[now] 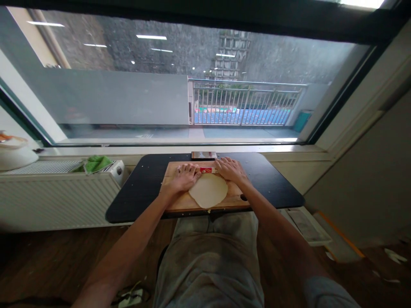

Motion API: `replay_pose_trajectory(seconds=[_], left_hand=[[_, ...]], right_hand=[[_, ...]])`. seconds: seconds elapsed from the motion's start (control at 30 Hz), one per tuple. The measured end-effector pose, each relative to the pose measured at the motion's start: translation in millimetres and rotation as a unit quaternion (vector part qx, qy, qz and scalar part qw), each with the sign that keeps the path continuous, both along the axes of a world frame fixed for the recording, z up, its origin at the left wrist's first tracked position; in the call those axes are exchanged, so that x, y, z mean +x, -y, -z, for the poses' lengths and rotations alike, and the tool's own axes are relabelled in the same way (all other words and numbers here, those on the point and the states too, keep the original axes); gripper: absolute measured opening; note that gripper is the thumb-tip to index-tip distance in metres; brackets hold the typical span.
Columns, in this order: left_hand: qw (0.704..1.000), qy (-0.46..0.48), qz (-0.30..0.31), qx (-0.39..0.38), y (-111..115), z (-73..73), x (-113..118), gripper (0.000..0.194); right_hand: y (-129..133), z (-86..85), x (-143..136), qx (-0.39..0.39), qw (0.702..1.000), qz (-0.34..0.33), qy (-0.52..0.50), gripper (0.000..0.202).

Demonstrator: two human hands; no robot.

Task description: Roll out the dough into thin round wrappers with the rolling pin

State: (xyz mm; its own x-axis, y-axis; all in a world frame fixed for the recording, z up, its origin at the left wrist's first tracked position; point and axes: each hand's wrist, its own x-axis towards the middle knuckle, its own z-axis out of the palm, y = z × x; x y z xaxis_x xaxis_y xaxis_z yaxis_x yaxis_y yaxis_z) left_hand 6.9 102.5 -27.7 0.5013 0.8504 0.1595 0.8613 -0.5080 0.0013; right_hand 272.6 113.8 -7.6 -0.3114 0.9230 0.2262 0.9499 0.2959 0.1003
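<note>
Left hand (185, 177) and right hand (231, 170) lie unclenched over the ends of a red-labelled rolling pin (206, 170); the dough (208, 191), already flattened, remains whole on a board (175, 206) atop the black tabletop (135, 188).

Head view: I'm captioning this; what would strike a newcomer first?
Likely the pale dough on the wooden board, low centre, with left hand and right hand on the red-labelled roller beyond it. The wide window above comes next, then the green cloth on the radiator at left.
</note>
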Motion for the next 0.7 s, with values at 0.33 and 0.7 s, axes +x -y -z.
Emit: replay_pose_trajectory(seconds=[0.33,0.7], left_hand=[[0.998,0.058,-0.011,0.02,55,-7.3,-7,0.055],[0.996,0.062,0.008,0.058,88,-2.6,-9,0.056]], right_hand=[[51,-15.7,0,0.058,0.996,-0.064,-0.028,0.055],[69,-4.3,4,0.115,0.99,-0.085,-0.011,0.055]])
